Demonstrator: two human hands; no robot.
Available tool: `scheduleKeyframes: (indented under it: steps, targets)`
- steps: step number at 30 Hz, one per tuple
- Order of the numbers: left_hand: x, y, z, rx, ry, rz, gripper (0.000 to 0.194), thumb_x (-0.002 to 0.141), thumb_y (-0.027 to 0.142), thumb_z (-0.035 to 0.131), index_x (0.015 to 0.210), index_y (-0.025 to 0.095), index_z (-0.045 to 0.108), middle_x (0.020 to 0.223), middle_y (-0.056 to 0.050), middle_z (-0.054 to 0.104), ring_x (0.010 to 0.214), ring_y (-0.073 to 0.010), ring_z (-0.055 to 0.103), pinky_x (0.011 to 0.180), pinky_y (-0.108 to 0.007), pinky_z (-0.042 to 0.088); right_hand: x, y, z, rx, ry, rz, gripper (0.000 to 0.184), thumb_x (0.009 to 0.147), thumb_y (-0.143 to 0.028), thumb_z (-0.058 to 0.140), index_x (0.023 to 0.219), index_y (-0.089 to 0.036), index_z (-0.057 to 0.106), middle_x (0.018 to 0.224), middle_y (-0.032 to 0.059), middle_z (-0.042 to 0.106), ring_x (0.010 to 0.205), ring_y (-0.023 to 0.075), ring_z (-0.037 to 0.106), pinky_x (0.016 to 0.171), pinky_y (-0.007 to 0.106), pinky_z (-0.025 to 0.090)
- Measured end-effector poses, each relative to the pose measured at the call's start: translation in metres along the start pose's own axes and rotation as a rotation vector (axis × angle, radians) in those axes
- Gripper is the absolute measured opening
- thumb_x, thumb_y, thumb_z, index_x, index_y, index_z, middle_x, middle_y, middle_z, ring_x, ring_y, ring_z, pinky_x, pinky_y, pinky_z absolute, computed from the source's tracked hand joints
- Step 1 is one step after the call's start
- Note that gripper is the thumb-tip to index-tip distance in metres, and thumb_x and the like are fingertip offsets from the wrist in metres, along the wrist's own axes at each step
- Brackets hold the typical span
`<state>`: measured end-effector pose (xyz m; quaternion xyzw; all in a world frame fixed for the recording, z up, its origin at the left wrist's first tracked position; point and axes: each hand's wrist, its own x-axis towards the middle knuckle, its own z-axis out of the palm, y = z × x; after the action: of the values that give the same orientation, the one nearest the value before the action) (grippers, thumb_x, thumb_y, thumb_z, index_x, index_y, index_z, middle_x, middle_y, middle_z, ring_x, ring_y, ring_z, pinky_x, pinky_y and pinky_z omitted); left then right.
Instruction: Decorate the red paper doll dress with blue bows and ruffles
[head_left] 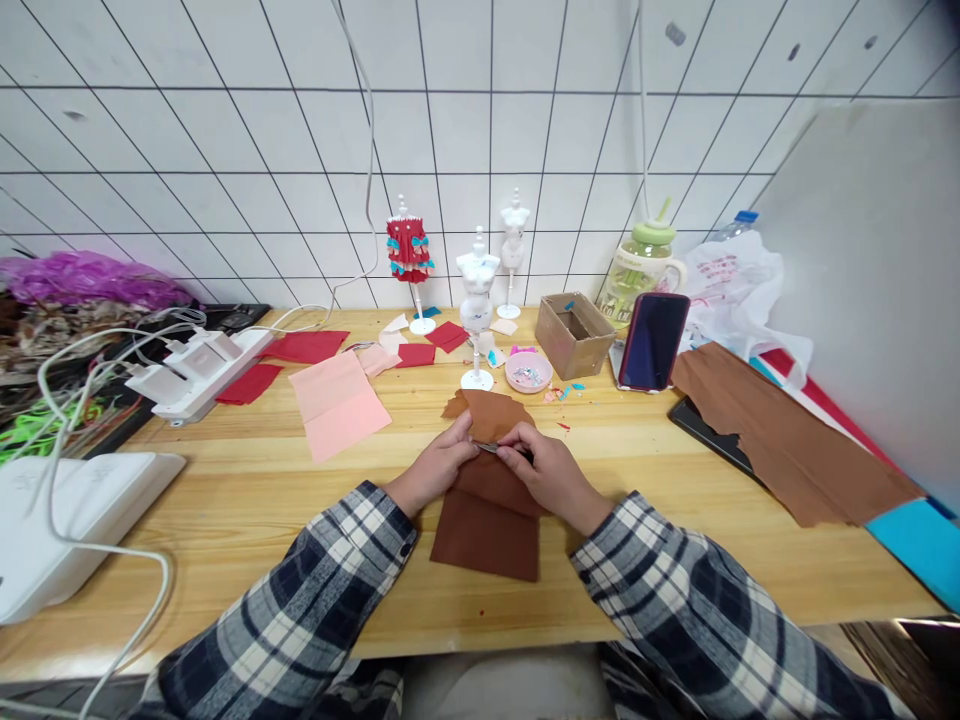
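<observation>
My left hand [442, 463] is closed on a piece of thin brown sheet [495, 413], which looks like cloth or crepe paper. It is gathered and fans out beyond my fingers with an uneven edge. My right hand [551, 468] is closed around a slim metal tool [487, 447] with a dark end near the palm; its exact kind is too small to make out. The metal tip reaches across the brown piece to my left thumb. Below both hands a folded, darker brown sheet [486, 535] lies on the table.
Behind my hands stand a white mini dress form [478, 290], another one [513, 250] and one in a red ruffled dress [409, 250]. Nearby are a pink dish [529, 373], a cardboard box [576, 340], a phone [654, 342], a pink sheet [341, 405] and a power strip [195, 375].
</observation>
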<state>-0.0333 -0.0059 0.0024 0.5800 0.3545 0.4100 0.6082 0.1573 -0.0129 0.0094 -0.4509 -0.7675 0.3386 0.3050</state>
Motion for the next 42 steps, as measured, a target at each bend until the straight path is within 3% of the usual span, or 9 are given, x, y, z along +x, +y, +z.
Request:
scheduleKeyframes:
  steps: [9, 25, 32, 42]
  targets:
    - [-0.002, 0.008, 0.004, 0.073, -0.001, -0.047, 0.078, 0.076, 0.018, 0.049, 0.149, 0.021, 0.024, 0.147, -0.004, 0.044, 0.132, -0.0279, 0.041, 0.112, -0.043, 0.03, 0.0, 0.001, 0.001, 0.007, 0.015, 0.006, 0.016, 0.091, -0.037, 0.051, 0.087, -0.023, 0.056, 0.079, -0.0013, 0.067, 0.072, 0.0145, 0.061, 0.064, 0.025, 0.039]
    - [-0.005, 0.007, 0.005, 0.22, 0.057, -0.096, 0.073, 0.077, 0.023, 0.053, 0.147, 0.021, 0.032, 0.148, 0.0, 0.042, 0.14, -0.0289, 0.029, 0.115, -0.037, 0.025, 0.0, 0.001, 0.004, 0.058, -0.006, 0.027, 0.017, 0.09, -0.038, 0.051, 0.087, -0.022, 0.055, 0.079, -0.0014, 0.066, 0.072, 0.0144, 0.06, 0.064, 0.024, 0.039]
    - [-0.004, 0.013, 0.009, 0.051, -0.016, -0.02, 0.068, 0.081, 0.02, 0.049, 0.146, 0.021, 0.032, 0.145, -0.004, 0.047, 0.134, -0.0274, 0.039, 0.113, -0.042, 0.028, -0.001, 0.0, -0.005, -0.087, 0.001, 0.034, 0.027, 0.095, -0.041, 0.039, 0.081, -0.022, 0.053, 0.068, -0.0017, 0.058, 0.062, 0.0141, 0.052, 0.058, 0.024, 0.034]
    - [-0.003, 0.007, 0.008, 0.15, -0.051, 0.01, 0.07, 0.077, 0.014, 0.048, 0.145, 0.023, 0.032, 0.146, -0.003, 0.043, 0.134, -0.0263, 0.037, 0.113, -0.041, 0.027, -0.002, -0.003, -0.004, -0.2, -0.036, 0.014, 0.023, 0.095, -0.041, 0.042, 0.089, -0.023, 0.055, 0.081, 0.0003, 0.067, 0.073, 0.0159, 0.061, 0.063, 0.025, 0.036]
